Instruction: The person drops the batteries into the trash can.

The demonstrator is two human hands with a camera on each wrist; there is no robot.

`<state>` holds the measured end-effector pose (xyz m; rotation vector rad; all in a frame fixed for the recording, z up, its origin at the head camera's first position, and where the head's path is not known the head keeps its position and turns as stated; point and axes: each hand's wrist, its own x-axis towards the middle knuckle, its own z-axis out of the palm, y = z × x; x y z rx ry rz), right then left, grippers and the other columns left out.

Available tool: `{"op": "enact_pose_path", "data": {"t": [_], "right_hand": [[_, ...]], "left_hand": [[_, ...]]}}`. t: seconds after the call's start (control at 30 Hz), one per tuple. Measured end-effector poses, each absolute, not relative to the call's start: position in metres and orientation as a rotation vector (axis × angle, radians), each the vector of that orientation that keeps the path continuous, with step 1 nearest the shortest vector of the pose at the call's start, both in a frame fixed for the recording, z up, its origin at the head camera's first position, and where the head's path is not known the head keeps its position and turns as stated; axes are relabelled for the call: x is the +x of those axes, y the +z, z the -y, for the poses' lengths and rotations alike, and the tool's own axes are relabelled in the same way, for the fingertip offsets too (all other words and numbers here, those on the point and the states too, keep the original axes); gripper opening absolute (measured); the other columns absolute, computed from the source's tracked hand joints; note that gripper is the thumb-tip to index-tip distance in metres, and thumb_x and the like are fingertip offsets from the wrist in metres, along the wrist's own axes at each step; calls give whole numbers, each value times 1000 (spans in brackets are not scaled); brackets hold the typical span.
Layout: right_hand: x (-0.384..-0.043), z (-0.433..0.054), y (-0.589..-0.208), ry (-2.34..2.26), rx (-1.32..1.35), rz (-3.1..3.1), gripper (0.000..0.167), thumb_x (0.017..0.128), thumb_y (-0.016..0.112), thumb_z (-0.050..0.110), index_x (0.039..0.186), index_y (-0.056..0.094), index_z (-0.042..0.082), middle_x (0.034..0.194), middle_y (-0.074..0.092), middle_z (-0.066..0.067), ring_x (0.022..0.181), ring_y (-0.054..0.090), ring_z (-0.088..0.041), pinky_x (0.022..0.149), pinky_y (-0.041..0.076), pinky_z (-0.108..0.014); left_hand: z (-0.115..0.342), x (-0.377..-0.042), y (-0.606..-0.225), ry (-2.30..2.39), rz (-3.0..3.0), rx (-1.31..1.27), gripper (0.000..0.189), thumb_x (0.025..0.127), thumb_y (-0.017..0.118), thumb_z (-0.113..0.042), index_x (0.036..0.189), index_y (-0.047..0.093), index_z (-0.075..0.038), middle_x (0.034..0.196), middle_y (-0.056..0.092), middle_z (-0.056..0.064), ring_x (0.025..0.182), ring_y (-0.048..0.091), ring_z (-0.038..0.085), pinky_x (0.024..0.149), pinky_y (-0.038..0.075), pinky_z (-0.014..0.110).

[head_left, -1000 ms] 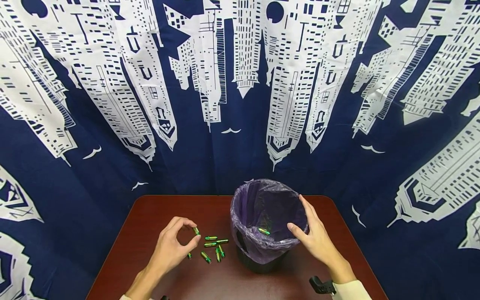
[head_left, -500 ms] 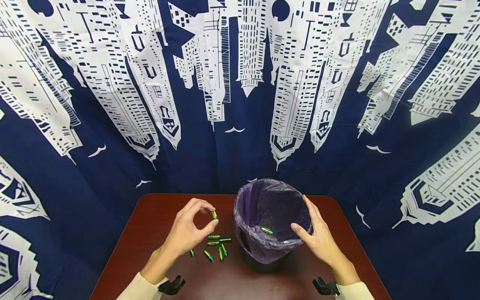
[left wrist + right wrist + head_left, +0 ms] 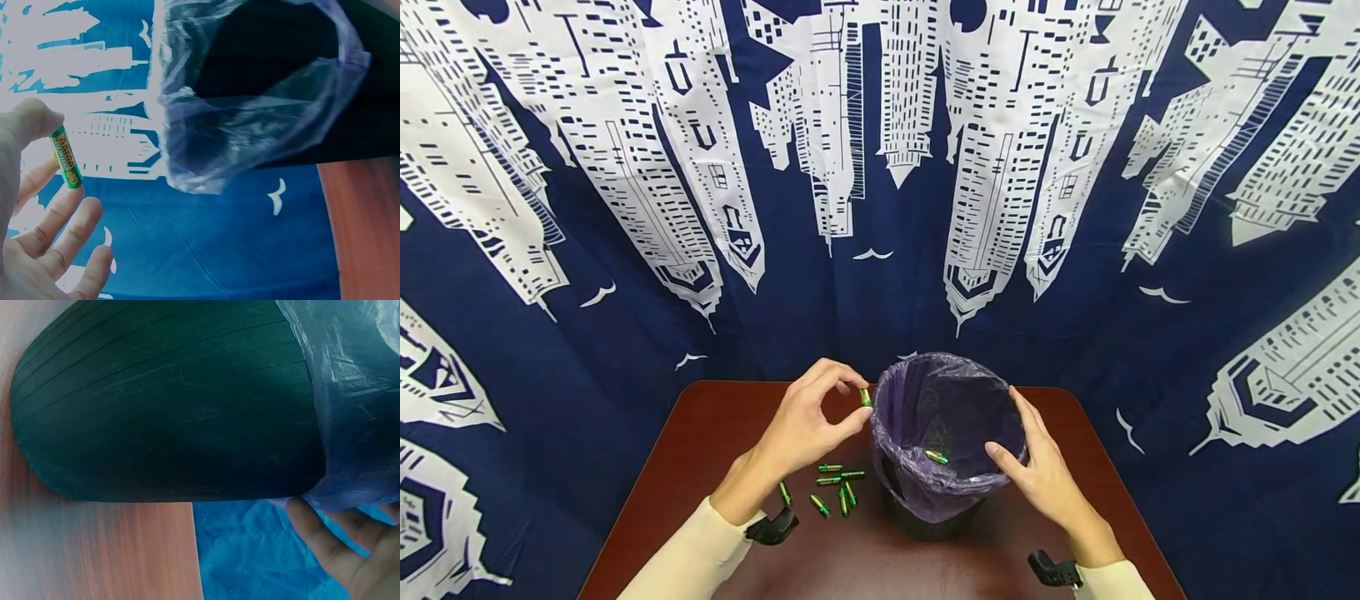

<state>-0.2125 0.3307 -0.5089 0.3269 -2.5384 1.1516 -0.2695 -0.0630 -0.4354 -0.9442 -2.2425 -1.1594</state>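
My left hand (image 3: 808,421) pinches a small green and gold battery (image 3: 866,397) between thumb and fingertips, level with the left side of the bin's rim. In the left wrist view, the battery (image 3: 66,157) spans from thumb to fingertip, its other fingers spread loosely. A dark trash bin (image 3: 162,412) stands upright, lined with a translucent purple bag (image 3: 925,492) folded over its rim. Another battery (image 3: 937,457) lies inside on the liner. At the bin's right side, my right hand (image 3: 1045,471) touches the rim with fingers and thumb extended. Several more batteries (image 3: 830,481) lie left of the bin.
The reddish-brown wooden table (image 3: 715,425) has rounded far corners. Behind it hangs a navy curtain (image 3: 805,317) with white upside-down city buildings. Black wrist straps (image 3: 772,527) sit at both cream sleeves.
My left hand has carried the pinched battery rightward and up, from above the loose batteries to the bin's left rim. My right hand stays at the rim. The view shifted slightly.
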Motion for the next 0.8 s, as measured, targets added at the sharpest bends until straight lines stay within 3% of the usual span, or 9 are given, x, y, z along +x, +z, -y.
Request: {"op": "enact_pose_path", "data": {"t": [0.33,0.57,0.8], "right_hand": [[-212,-332,-511,1158,317,2551,101,103,80,31,185,26,7,189,31,-27,170,36,-62,126,32,-94],[-212,-330,-513,1143,335,2544,100,103,81,29,185,27,8,188,33,-26,170,37,-61,126,33,-93],[-210,-331,-509,1128,337,2542,99,103,81,28,184,28,9,187,34,-26,168,39,-60,125,34,-93]], "left_hand": [[43,-278,-410,-1154,2265,-1028,33,98,95,-22,126,81,-16,129,75,-1,110,73,21,101,67,44],[31,-287,-401,-1128,2267,-1077,32,99,94,-23,128,80,-17,129,75,-1,112,77,25,105,67,39],[13,-298,-389,-1106,2267,-1120,31,100,92,-24,128,80,-17,129,75,0,111,79,25,96,69,37]]}}
